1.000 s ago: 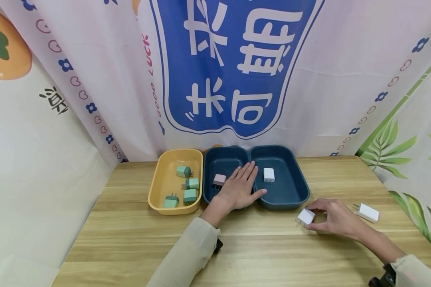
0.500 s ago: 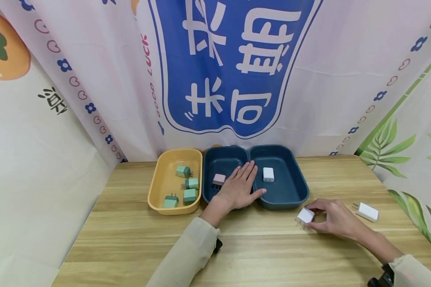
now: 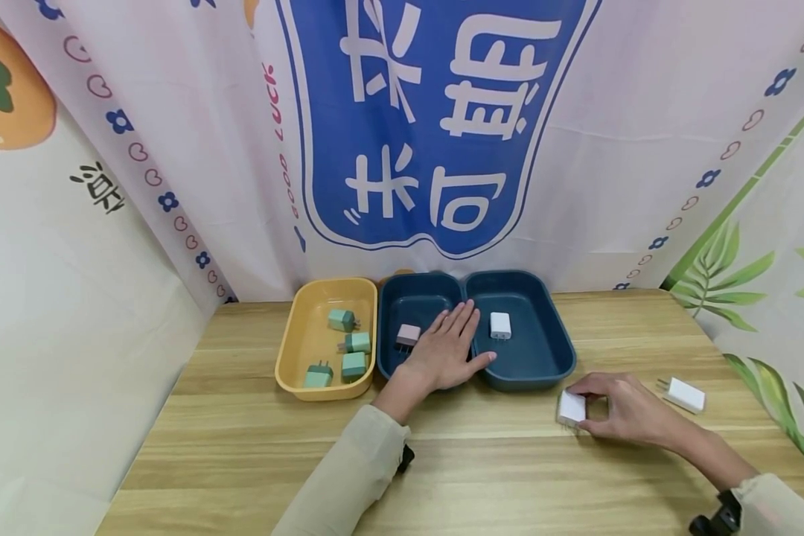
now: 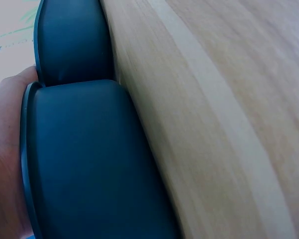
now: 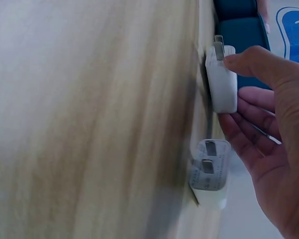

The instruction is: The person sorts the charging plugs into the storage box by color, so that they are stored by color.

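Observation:
My right hand (image 3: 626,409) pinches a white charger plug (image 3: 572,409) between thumb and fingers, low over the wooden table. In the right wrist view the thumb presses beside the metal prongs of this charger plug (image 5: 223,82). Right of that hand lies another white charger plug (image 3: 685,395), prongs pointing left. My left hand (image 3: 442,353) lies with straight, spread fingers across the middle dark blue tray (image 3: 415,301), its fingertips at the seam with the right dark blue tray (image 3: 536,350). A pink charger plug (image 3: 409,335) shows beside the left hand; part of that tray is hidden beneath it.
A yellow tray (image 3: 308,313) with several green charger plugs (image 3: 354,365) stands at the left of the row. One white charger plug (image 3: 500,325) lies in the right blue tray. A printed curtain (image 3: 603,186) hangs right behind the trays.
The white charger plug in my right hand has turned, its prongs swinging from lower left to nearly straight toward the table's front. My left hand has stayed in place.

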A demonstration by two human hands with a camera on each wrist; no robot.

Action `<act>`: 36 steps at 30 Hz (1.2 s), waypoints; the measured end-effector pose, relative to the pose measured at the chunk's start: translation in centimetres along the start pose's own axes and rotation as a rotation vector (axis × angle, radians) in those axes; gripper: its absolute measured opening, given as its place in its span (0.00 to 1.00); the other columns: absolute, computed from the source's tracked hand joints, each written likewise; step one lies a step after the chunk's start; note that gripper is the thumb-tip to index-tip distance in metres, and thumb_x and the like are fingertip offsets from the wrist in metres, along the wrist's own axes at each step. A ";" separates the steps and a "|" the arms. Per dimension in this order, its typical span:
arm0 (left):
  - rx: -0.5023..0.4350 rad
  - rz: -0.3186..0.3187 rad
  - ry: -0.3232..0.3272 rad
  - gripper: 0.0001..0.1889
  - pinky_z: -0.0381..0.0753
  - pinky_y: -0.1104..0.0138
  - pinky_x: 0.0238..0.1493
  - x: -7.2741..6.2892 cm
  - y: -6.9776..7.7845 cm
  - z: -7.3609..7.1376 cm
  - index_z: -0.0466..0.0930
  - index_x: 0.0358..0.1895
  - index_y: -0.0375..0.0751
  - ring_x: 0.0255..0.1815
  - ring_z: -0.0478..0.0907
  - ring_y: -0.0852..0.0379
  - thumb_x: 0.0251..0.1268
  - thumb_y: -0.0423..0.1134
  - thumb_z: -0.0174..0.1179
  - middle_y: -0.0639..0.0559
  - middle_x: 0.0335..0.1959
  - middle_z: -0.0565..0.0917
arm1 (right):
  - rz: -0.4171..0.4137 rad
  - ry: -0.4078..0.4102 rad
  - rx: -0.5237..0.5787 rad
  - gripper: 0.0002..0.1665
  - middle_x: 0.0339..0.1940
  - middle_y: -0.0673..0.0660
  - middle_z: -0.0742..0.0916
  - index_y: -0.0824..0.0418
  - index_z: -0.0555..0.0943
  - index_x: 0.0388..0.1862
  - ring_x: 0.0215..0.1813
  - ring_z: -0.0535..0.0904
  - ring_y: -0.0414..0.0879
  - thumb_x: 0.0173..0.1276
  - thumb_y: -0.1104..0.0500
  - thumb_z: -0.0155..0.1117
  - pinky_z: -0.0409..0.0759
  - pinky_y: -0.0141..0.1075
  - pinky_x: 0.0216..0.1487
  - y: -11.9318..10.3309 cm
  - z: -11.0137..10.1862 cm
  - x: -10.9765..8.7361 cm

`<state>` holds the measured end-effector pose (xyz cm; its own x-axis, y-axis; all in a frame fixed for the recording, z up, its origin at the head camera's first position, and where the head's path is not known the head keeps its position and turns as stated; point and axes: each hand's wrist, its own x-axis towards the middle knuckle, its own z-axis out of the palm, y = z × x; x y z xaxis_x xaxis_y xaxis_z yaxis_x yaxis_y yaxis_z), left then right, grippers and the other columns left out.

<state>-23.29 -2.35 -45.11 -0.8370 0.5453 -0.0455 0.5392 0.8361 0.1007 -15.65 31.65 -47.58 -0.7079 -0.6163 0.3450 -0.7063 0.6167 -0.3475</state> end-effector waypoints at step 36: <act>-0.007 0.003 0.004 0.47 0.38 0.56 0.88 -0.1 -0.1 0.2 0.39 0.89 0.45 0.89 0.33 0.55 0.80 0.74 0.30 0.51 0.90 0.38 | -0.079 -0.101 0.178 0.30 0.52 0.53 0.92 0.49 0.89 0.57 0.47 0.88 0.36 0.53 0.61 0.87 0.90 0.38 0.43 -2.6 -4.8 3.4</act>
<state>-23.27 -2.44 -45.27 -0.8357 0.5476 -0.0412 0.5412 0.8340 0.1075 -16.26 30.25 -41.34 -0.6405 -0.7104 0.2916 -0.7417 0.4739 -0.4746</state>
